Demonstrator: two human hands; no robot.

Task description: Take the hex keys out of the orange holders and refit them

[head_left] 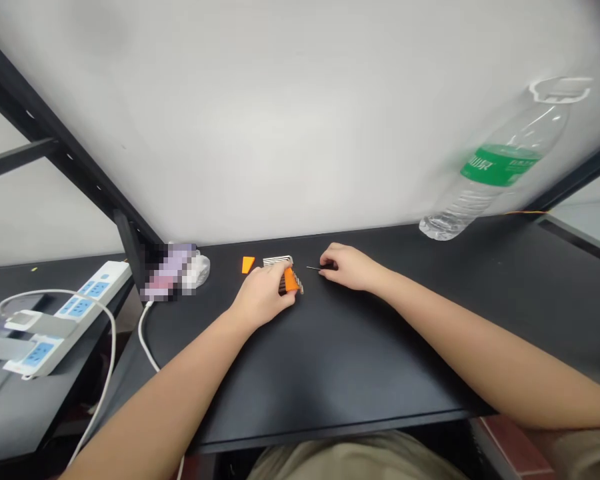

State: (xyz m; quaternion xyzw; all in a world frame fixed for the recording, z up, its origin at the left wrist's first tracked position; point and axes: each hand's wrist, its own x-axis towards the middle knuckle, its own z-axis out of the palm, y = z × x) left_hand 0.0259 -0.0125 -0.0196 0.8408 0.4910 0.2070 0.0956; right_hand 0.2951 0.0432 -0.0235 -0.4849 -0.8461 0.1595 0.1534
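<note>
My left hand (264,293) is closed around an orange holder (292,280) with several metal hex keys sticking out of it, low over the black table. Just behind that hand lie more silvery keys (277,259), side by side. A small orange piece (248,265) rests to their left. To the right, my right hand (341,266) pinches a thin metal key (313,268) that points left toward the holder; the two do not touch.
A large clear bottle (500,165) with a green label stands at the back right by the wall. At the left are a pixelated object (170,272), a crumpled white thing (200,269), white cables and a power strip (80,307). The black table (330,373) ends near my lap.
</note>
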